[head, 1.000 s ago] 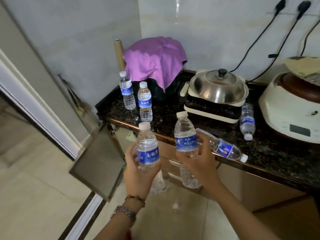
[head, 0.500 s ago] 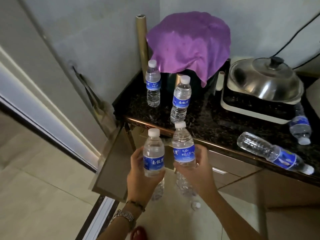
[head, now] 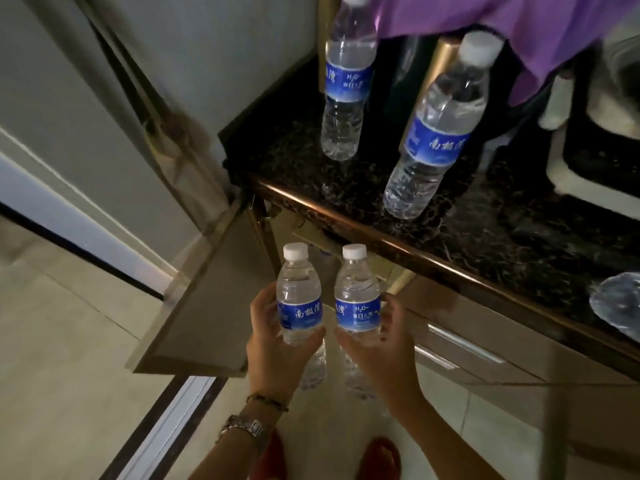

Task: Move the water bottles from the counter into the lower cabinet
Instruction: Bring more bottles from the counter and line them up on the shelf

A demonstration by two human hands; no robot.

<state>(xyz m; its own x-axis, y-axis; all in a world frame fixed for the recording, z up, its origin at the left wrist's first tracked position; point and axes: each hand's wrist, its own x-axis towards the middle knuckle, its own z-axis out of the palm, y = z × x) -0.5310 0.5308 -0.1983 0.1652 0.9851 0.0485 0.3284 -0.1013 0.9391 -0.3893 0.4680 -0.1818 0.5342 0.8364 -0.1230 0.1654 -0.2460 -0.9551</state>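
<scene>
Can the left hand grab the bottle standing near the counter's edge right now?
Probably not: the left hand already grips a bottle, so it has no free fingers. The standing bottle near the counter edge itself looks unblocked.

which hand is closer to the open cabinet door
Left. The left hand, gripping a water bottle, sits just right of the open cabinet door. The right hand, holding the other bottle, is farther right.
</scene>
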